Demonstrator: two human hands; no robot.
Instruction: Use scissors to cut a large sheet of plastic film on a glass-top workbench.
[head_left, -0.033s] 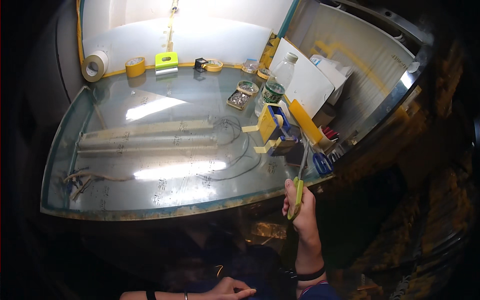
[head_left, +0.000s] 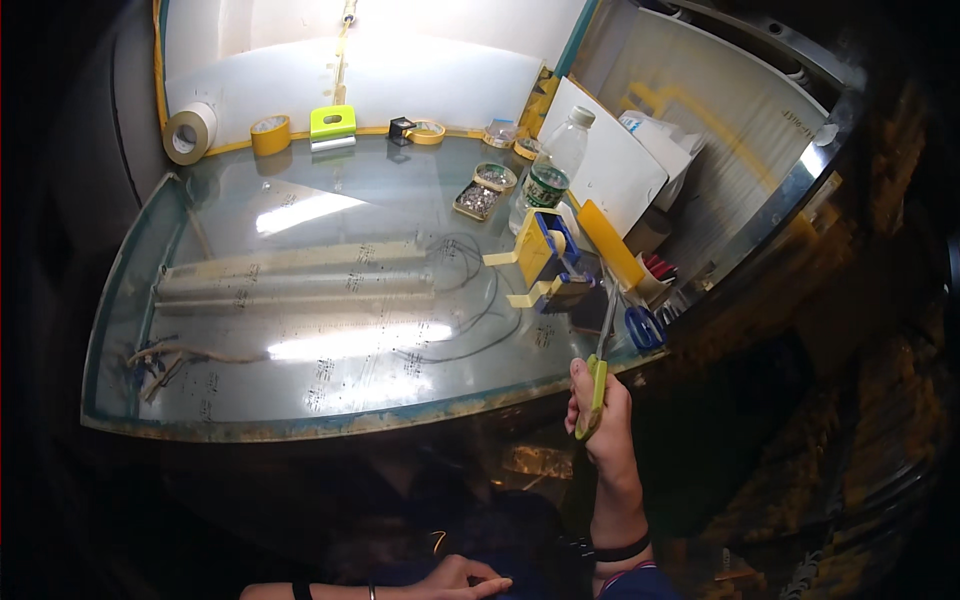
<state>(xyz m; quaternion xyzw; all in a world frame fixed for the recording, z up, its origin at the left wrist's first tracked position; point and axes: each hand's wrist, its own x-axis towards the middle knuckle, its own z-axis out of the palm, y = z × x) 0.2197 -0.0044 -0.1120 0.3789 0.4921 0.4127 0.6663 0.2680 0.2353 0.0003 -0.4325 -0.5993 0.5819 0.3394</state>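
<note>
My right hand [head_left: 602,415] is closed round the yellow-green handle of a pair of scissors [head_left: 597,390]. Their metal blades point away from me, over the right front edge of the glass-topped table [head_left: 250,395]. Just beyond the blades stands a yellow and blue tape dispenser [head_left: 545,250] with strips of tape sticking out to its left. Blue-handled scissors [head_left: 643,326] lie right of the blades. Low in the view, in front of my body, my left hand [head_left: 460,578] has its fingers curled and pressed together at the tips; anything between them is too small to make out.
A clear bottle [head_left: 565,150] stands behind the dispenser, beside a tin of small metal bits [head_left: 476,200]. Along the back are tape rolls [head_left: 270,135] and a green hole punch [head_left: 333,122]. A white board [head_left: 605,150] leans at the right. Cords [head_left: 195,350] show at the left.
</note>
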